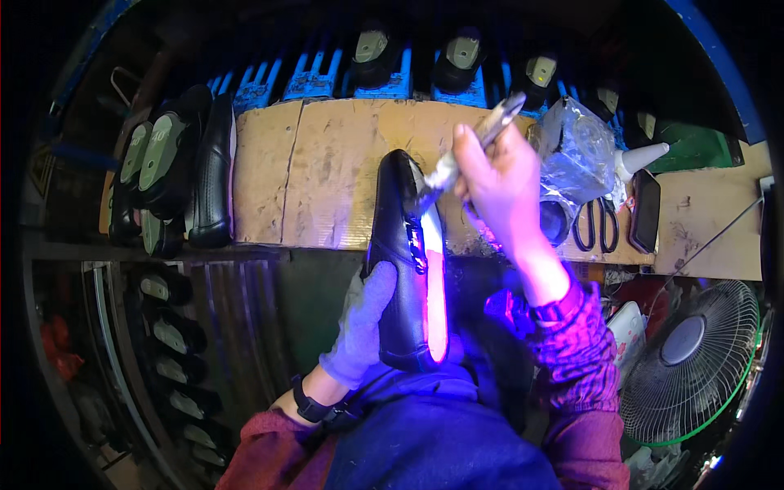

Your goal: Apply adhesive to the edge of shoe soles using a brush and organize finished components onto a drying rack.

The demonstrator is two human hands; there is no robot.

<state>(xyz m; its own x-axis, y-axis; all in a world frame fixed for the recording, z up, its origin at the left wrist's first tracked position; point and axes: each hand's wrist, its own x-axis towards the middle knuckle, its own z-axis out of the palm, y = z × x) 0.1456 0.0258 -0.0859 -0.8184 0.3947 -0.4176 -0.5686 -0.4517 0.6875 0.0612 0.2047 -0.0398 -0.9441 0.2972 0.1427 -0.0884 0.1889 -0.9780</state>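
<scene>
A black leather shoe (398,314) stands on end over the front edge of the bench, its sole side turned to the right. My left hand (369,309), in a grey glove, is closed round the shoe's lower left side. The sole edge shows a pale strip, lit pink and purple. My bare right hand (508,184) is closed on a brush (442,174) with a pale, smeared handle that slants up to the right. The dark bristle end is at the shoe's upper sole edge; whether it touches is hard to tell.
Several black shoes (214,175) stand at the bench's left. More sit on blue racks (310,80) behind and on a lower left rack. To the right are a plastic-wrapped container (576,151), black-handled scissors (597,226), a dark phone-like slab (645,212) and a fan (684,341). Cardboard (327,155) covers the bench.
</scene>
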